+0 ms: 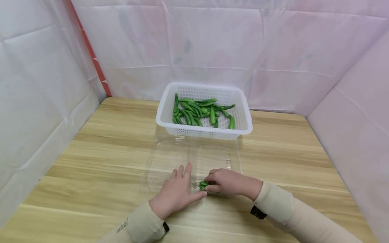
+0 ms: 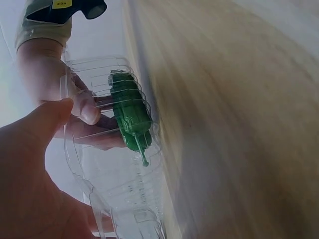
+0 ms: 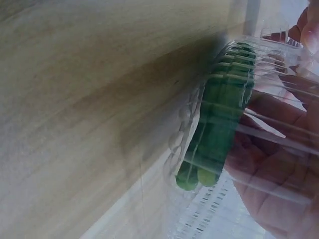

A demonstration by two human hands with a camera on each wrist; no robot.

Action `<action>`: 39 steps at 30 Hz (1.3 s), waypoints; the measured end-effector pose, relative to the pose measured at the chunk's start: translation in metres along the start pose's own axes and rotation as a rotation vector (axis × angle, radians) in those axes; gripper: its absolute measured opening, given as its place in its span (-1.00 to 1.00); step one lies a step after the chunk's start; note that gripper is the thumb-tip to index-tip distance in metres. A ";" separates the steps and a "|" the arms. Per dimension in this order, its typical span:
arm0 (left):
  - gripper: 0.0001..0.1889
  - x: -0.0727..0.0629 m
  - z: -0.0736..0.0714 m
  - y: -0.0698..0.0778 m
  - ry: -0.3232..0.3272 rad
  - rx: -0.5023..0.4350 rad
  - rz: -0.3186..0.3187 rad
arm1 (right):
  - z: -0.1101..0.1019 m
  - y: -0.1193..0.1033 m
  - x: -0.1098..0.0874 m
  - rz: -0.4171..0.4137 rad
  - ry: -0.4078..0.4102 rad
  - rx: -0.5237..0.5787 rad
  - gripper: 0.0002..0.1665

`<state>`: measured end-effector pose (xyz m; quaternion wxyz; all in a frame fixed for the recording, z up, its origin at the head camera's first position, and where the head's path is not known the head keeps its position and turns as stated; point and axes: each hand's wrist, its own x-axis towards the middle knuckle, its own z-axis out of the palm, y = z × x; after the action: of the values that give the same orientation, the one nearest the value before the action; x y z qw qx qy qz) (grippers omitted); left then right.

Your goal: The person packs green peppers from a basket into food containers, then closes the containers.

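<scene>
A clear plastic clamshell box [image 1: 212,157] lies open on the wooden table [image 1: 100,152]. My left hand [image 1: 181,179] lies flat on its left half with straight fingers, pressing it down. My right hand [image 1: 214,184] curls round a couple of green peppers [image 1: 203,184] at the near edge of the box's right half. The left wrist view shows the peppers [image 2: 129,117] against the ribbed plastic [image 2: 124,199], with my right hand's fingers [image 2: 84,107] beside them. In the right wrist view, the peppers [image 3: 222,124] lie under the clear ribs, with my right hand [image 3: 279,169] behind them.
A white slotted basket [image 1: 243,114] with several green peppers [image 1: 197,109] stands just beyond the box. Pale sheets wall in the table at the left, back and right. Bare wood lies on both sides of the box.
</scene>
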<state>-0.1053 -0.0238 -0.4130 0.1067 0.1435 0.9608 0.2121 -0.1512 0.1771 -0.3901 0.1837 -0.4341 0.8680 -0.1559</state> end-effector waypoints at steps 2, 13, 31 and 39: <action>0.14 0.001 -0.001 0.000 0.003 -0.003 0.001 | -0.002 0.000 -0.001 -0.001 0.000 0.012 -0.67; 0.23 0.003 0.002 0.012 0.033 0.036 -0.048 | 0.005 0.007 -0.003 0.001 0.004 0.110 -0.66; 0.33 0.008 -0.002 0.025 0.015 0.206 -0.097 | 0.017 0.012 0.000 0.007 0.022 0.178 -0.67; 0.31 0.008 -0.006 0.029 0.003 0.234 -0.107 | 0.013 0.011 0.001 0.008 0.020 0.190 -0.70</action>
<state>-0.1079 0.0017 -0.3960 0.0989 0.1031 0.9854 0.0929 -0.1536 0.1817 -0.4062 0.2159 -0.4096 0.8529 -0.2411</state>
